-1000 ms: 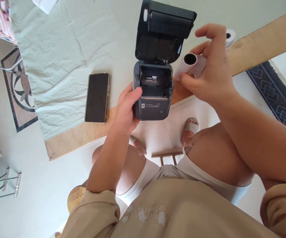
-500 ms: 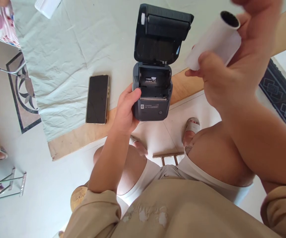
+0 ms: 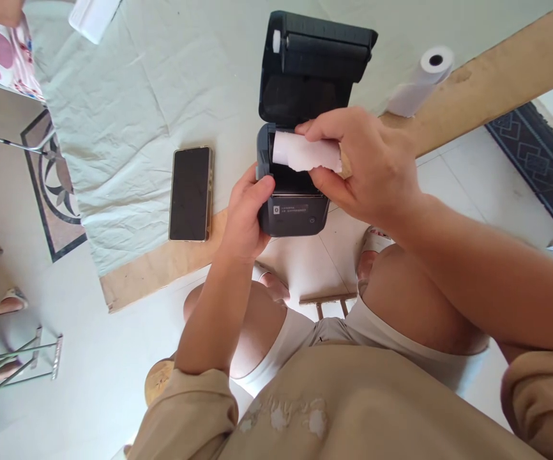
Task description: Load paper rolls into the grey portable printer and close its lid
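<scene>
Head: right hand [image 3: 367,166] lowers paper roll [image 3: 305,152].

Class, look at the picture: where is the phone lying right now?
The phone lies flat, screen up, on the pale cloth near the wooden table's edge, just left of the left hand gripping the open printer.

bright even daylight; soft shadows; sharp focus; wide-angle bending at edges

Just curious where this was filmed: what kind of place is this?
Probably a home, at a makeshift table: a bare wooden board under a creased cloth, a tiled floor with a patterned rug, and a phone lying by a small printer.
</scene>
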Demonstrator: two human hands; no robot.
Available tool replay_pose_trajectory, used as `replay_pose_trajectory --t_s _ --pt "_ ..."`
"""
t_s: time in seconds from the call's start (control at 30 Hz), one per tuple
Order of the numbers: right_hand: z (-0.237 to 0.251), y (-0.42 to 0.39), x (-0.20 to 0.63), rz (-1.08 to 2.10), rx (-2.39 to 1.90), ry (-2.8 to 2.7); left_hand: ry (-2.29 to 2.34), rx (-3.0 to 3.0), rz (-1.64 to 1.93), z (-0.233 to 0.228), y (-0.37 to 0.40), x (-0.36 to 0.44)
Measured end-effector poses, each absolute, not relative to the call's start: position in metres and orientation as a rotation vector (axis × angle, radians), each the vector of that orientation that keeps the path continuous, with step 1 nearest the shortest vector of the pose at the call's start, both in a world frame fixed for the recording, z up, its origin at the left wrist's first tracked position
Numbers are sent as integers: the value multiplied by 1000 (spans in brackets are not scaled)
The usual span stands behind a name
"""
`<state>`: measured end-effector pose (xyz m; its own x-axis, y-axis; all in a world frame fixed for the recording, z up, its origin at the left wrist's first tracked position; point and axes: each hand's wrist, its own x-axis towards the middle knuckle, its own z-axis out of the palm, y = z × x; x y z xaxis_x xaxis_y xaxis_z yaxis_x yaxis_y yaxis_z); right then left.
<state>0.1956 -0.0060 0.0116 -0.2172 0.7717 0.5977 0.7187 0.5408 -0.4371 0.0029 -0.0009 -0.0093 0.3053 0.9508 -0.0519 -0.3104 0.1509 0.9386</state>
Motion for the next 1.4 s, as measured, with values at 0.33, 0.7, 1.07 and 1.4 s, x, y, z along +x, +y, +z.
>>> replay_pose_trajectory --t_s 0.33,0.7,1.07,1.4 --pt "6 -5 199 -43 -1266 -2041 767 950 1094 -20 2 1" --pt "3 -3 207 -72 -1168 -1958 749 1070 1115 -24 5 0" --pt "11 -15 195 -293 -1096 -1892 743 1001 1107 -20 4 1" --pt "5 -26 180 -89 -891 -1949 799 1000 1077 -10 -1 6"
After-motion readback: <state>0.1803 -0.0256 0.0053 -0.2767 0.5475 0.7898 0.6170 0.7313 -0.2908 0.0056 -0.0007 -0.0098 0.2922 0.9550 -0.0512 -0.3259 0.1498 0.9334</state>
